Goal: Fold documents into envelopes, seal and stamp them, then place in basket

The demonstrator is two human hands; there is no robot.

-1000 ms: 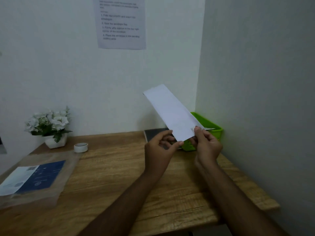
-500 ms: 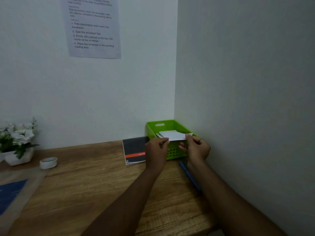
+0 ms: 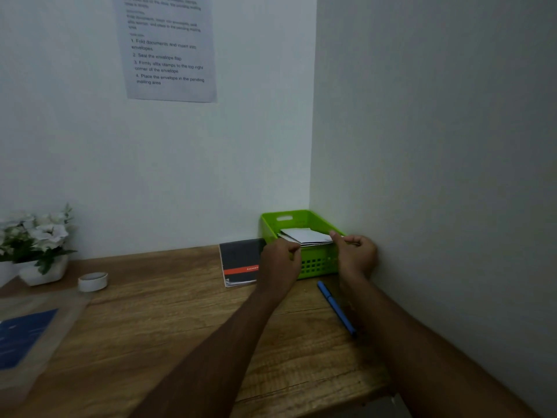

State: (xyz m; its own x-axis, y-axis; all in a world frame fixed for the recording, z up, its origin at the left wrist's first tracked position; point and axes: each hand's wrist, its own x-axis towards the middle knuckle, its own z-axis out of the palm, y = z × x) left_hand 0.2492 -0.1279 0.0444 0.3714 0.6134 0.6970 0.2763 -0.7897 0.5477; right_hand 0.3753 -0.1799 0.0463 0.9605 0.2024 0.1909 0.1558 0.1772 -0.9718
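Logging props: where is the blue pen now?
In the head view, the blue pen lies on the desk right of centre, just before the green basket.

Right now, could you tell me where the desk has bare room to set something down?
Bare wood lies between the tape roll and the notebook, forward to the near edge. Crowded: the back right corner, with basket, left hand, right hand and pen.

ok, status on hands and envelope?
Right hand pinches envelope at its right end; left hand at its left corner, grip unclear. Envelope in green basket. Nothing in the way.
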